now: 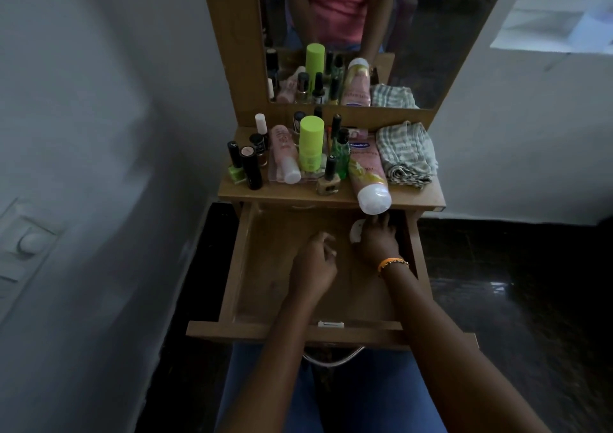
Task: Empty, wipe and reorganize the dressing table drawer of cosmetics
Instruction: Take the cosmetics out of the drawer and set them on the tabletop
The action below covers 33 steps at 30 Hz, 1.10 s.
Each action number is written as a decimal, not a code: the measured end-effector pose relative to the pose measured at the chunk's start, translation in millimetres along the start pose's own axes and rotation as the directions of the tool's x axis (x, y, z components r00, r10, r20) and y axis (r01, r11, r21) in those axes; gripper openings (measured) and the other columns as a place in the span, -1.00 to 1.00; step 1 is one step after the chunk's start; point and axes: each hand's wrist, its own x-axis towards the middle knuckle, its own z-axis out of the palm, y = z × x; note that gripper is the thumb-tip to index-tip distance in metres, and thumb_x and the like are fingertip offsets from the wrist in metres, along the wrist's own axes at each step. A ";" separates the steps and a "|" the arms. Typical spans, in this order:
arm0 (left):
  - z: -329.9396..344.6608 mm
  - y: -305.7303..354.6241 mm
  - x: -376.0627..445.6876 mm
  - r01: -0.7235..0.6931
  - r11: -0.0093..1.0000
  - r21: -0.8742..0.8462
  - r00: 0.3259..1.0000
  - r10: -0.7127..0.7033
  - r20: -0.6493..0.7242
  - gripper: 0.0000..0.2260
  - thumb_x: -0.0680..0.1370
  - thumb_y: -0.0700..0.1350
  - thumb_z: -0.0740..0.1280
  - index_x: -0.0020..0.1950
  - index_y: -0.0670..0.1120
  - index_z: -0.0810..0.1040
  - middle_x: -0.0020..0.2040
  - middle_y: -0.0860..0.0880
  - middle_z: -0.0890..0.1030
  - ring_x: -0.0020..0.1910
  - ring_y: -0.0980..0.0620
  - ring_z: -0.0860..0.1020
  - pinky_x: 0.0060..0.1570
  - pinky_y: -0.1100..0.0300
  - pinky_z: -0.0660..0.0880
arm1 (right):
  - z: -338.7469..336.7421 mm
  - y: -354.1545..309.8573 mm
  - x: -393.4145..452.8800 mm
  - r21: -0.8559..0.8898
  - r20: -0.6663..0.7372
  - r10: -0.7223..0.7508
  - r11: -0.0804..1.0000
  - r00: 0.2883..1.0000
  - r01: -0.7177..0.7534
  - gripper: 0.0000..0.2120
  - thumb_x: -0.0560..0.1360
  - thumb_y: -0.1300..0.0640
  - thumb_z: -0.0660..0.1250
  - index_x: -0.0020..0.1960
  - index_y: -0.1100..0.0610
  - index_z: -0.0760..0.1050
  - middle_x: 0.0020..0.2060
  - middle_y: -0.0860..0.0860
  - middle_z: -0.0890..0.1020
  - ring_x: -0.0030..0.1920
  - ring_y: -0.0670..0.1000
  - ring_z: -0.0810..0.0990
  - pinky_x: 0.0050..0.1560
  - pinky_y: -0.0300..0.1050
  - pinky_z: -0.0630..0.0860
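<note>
White walls flank a wooden dressing table (331, 197) with its mirror (431, 34) above and its drawer (265, 283) pulled fully out over a dark floor. Judged from the layout, emptying is near its end: the drawer floor shows only one small white round item (357, 232), at the far right. Right hand (378, 243), wearing an orange bracelet (393, 263), rests over that item with fingers reaching past it; whether it grasps the item cannot be told. Left hand (313, 263) hangs mid-drawer, fingers loosely curled, holding nothing visible. Counted on the tabletop: one lime-green capped bottle (311, 147), one pink lotion tube (368, 174) overhanging the front edge, one pale pink bottle (284, 154) lying down, one green glass bottle (340, 154), several small nail-polish bottles, number uncertain, and one folded checked cloth (407, 154). Next move calls for lifting the white item out, then taking the cloth to wipe.
</note>
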 end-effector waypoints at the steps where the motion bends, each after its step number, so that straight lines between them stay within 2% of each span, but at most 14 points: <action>1: 0.2 0.6 -0.7 -0.005 1.000 0.003 1.000 0.005 -0.027 -0.77 0.56 -0.21 0.23 0.19 0.01 0.46 -0.10 0.09 0.51 -0.11 0.08 0.54 -0.21 0.18 0.48 | -5.2 2.1 -3.6 0.004 0.058 -0.040 0.999 0.997 0.040 -0.26 0.48 0.02 0.30 0.45 0.32 0.00 0.39 0.28 0.18 0.37 0.33 0.20 0.30 0.13 0.29; 3: 0.4 1.7 -0.8 -0.006 1.000 -0.001 0.997 0.006 -0.079 -0.79 0.56 -0.21 0.23 0.15 0.01 0.47 -0.10 0.10 0.50 -0.11 0.10 0.52 -0.26 0.25 0.43 | -15.9 4.2 -18.5 0.105 0.165 -0.101 0.991 0.981 0.084 -0.23 0.40 -0.03 0.40 0.41 0.27 0.11 0.35 0.25 0.26 0.34 0.29 0.29 0.30 0.13 0.33; 5: -0.4 2.3 0.2 0.004 1.000 -0.009 0.993 -0.005 -0.122 -0.81 0.56 -0.21 0.23 0.13 0.00 0.48 -0.10 0.11 0.49 -0.13 0.14 0.48 -0.33 0.33 0.33 | -29.0 4.7 -42.8 0.253 0.215 -0.152 0.963 0.965 0.095 -0.39 0.34 -0.02 0.47 0.26 0.18 0.30 0.25 0.17 0.40 0.22 0.17 0.43 0.19 0.06 0.45; 8: -0.6 0.8 0.1 -0.036 0.999 -0.029 0.985 0.030 -0.169 -0.81 0.54 -0.24 0.25 0.10 -0.03 0.50 -0.13 0.10 0.51 -0.15 0.13 0.49 -0.32 0.34 0.34 | -60.8 4.9 -83.9 0.352 0.219 -0.231 0.925 0.948 0.144 -0.55 0.29 0.03 0.51 0.07 0.06 0.38 0.12 0.03 0.47 0.06 0.00 0.47 0.02 -0.09 0.49; 10: 1.6 -0.6 -0.6 -0.066 0.997 -0.040 0.980 0.057 -0.190 -0.82 0.52 -0.25 0.25 0.06 -0.05 0.52 -0.15 0.09 0.53 -0.18 0.14 0.49 -0.32 0.33 0.34 | -92.3 3.3 -103.7 0.363 0.136 -0.289 0.904 0.947 0.224 -0.56 0.29 0.03 0.50 0.08 0.04 0.40 0.07 -0.04 0.46 0.04 -0.05 0.46 -0.03 -0.16 0.47; 13: 4.6 -1.1 -0.8 -0.078 0.997 0.000 0.979 0.076 -0.192 -0.82 0.51 -0.26 0.24 0.04 -0.04 0.52 -0.16 0.10 0.53 -0.22 0.14 0.50 -0.31 0.27 0.39 | -137.1 -4.5 -105.4 0.419 -0.125 -0.327 0.838 0.937 0.349 -0.58 0.30 0.03 0.50 0.06 0.03 0.39 0.04 -0.08 0.41 0.05 -0.04 0.44 -0.02 -0.14 0.47; 16: 5.3 -1.8 -1.3 -0.089 0.995 0.033 0.982 0.093 -0.166 -0.83 0.54 -0.24 0.25 0.07 -0.02 0.51 -0.14 0.13 0.50 -0.21 0.17 0.49 -0.28 0.28 0.44 | -161.4 -15.9 -70.7 0.360 -0.395 -0.221 0.856 0.892 0.371 -0.58 0.32 0.04 0.48 0.08 0.10 0.40 0.06 -0.01 0.42 0.12 0.05 0.40 0.00 -0.11 0.37; 18: 4.6 -2.4 -1.7 -0.081 0.996 0.047 0.982 0.088 -0.170 -0.83 0.54 -0.22 0.25 0.07 -0.01 0.50 -0.13 0.14 0.50 -0.19 0.17 0.49 -0.27 0.30 0.44 | -166.7 -22.5 -36.3 0.329 -0.454 -0.158 0.885 0.877 0.329 -0.55 0.33 0.02 0.47 0.12 0.16 0.42 0.11 0.09 0.48 0.14 0.12 0.42 0.06 -0.03 0.37; 20: 3.3 -1.9 -2.7 -0.064 0.996 0.061 0.983 0.074 -0.170 -0.84 0.55 -0.21 0.24 0.06 0.00 0.50 -0.12 0.14 0.52 -0.18 0.17 0.49 -0.26 0.30 0.42 | -166.0 -27.9 -7.1 0.328 -0.441 -0.134 0.896 0.887 0.298 -0.54 0.33 0.00 0.47 0.12 0.19 0.45 0.13 0.15 0.52 0.15 0.17 0.46 0.10 -0.01 0.38; 25: 2.8 -0.2 -4.4 -0.082 0.990 0.116 0.982 0.100 -0.161 -0.86 0.55 -0.20 0.24 0.07 -0.03 0.51 -0.01 0.04 0.59 -0.09 0.10 0.55 -0.17 0.26 0.43 | -161.5 -38.4 27.0 0.282 -0.377 -0.146 0.923 0.915 0.263 -0.51 0.33 0.01 0.48 0.14 0.26 0.49 0.13 0.18 0.57 0.12 0.15 0.51 0.03 -0.07 0.35; 27: 3.2 0.7 -4.0 -0.090 0.987 0.130 0.981 0.111 -0.162 -0.88 0.57 -0.15 0.24 0.08 -0.04 0.51 0.04 0.02 0.60 -0.02 0.06 0.57 -0.12 0.24 0.43 | -159.1 -39.7 33.0 0.281 -0.344 -0.144 0.927 0.928 0.248 -0.53 0.35 0.03 0.46 0.15 0.26 0.50 0.13 0.18 0.57 0.12 0.14 0.51 -0.03 -0.12 0.34; 30: 2.4 2.0 -3.9 -0.091 0.979 0.180 0.980 0.121 -0.160 -0.86 0.60 -0.05 0.21 0.09 -0.04 0.51 0.07 0.02 0.60 0.00 0.06 0.56 -0.13 0.24 0.41 | -153.9 -40.4 39.6 0.297 -0.310 -0.164 0.919 0.936 0.260 -0.59 0.37 0.07 0.45 0.13 0.25 0.51 0.14 0.17 0.57 0.14 0.14 0.52 0.04 -0.09 0.40; 33: 0.0 4.4 -4.0 -0.064 0.980 0.187 0.982 0.095 -0.162 -0.81 0.62 0.00 0.17 0.09 -0.05 0.51 0.06 0.02 0.60 -0.02 0.07 0.55 -0.16 0.27 0.34 | -154.9 -38.7 35.5 0.327 -0.329 -0.175 0.901 0.928 0.286 -0.68 0.42 0.16 0.40 0.14 0.25 0.54 0.14 0.17 0.59 0.14 0.13 0.54 -0.06 -0.18 0.35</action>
